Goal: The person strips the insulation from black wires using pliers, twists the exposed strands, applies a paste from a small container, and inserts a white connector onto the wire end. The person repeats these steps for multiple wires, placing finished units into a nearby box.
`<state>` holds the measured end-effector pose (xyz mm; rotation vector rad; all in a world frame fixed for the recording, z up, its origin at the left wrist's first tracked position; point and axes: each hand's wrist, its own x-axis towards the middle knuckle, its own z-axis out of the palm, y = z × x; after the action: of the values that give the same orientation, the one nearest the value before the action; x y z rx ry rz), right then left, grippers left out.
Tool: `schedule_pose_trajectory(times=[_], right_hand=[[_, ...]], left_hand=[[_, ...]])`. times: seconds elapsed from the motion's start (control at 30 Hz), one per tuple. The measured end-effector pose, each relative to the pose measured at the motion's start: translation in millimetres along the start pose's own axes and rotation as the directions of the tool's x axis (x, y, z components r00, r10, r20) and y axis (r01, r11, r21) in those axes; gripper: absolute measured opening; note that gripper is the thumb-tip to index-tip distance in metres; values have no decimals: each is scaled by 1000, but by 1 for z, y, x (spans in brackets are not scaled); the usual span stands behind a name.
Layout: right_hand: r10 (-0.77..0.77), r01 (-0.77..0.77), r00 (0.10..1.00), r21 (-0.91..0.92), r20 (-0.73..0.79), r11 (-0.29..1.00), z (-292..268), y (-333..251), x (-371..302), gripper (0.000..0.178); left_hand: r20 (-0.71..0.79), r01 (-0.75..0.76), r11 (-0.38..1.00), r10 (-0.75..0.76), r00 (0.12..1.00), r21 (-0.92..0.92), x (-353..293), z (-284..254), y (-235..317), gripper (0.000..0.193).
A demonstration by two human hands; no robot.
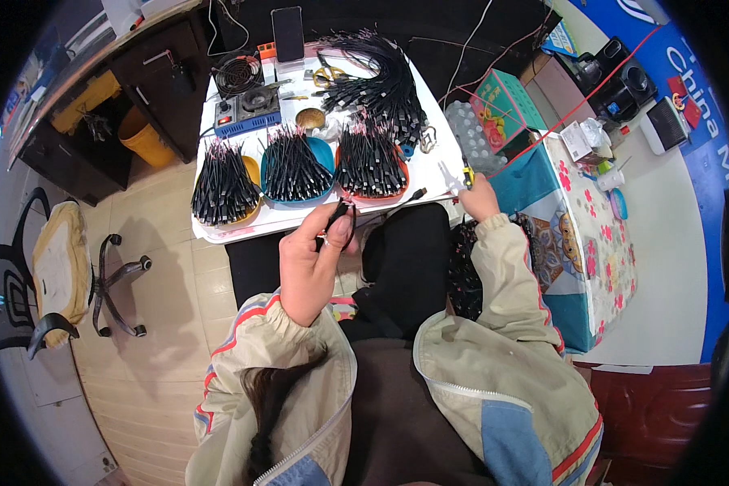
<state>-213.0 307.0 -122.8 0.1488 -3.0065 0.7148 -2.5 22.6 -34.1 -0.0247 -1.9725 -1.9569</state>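
Note:
My left hand (309,263) is closed, pinching a short black cable (345,212) between thumb and fingertips just off the table's near edge. At the table's right edge, my right hand (479,199) is closed round a slim tool with a yellow-and-black handle (468,175); its kind is unclear. A black USB plug (418,194) lies near the front edge, between my hands. Beyond my left hand, bundles of black cables (223,182) with bare pinkish wire ends fill a yellow bowl (255,204), a blue bowl (324,152) and an orange bowl (398,191).
On the white table (219,235) stand a blue soldering station (247,117), a small fan (239,74), an upright phone (287,34), yellow-handled scissors (326,76) and a large cable heap (377,77). A pink-green box (506,109) stands right. An office chair (61,263) is left.

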Motion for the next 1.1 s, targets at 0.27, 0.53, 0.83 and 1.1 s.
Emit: schedule_pose_trajectory(times=[0.27, 0.53, 0.83, 1.1], right_hand=[[-392, -13, 902, 920, 180, 392, -70, -105, -118, 35], [-397, 150, 918, 928, -3, 341, -50, -172, -148, 26], [-359, 129, 932, 885, 45, 446, -48, -167, -156, 29], [-493, 48, 833, 854, 252, 518, -59, -148, -157, 39]], left_hand=[[27, -253, 895, 262, 965, 368, -6, 10, -1, 32], [66, -201, 917, 190, 980, 344, -14, 16, 7, 30], [122, -49, 972, 21, 992, 231, -19, 13, 10, 19], [81, -105, 951, 85, 993, 291, -20, 10, 13, 16]])
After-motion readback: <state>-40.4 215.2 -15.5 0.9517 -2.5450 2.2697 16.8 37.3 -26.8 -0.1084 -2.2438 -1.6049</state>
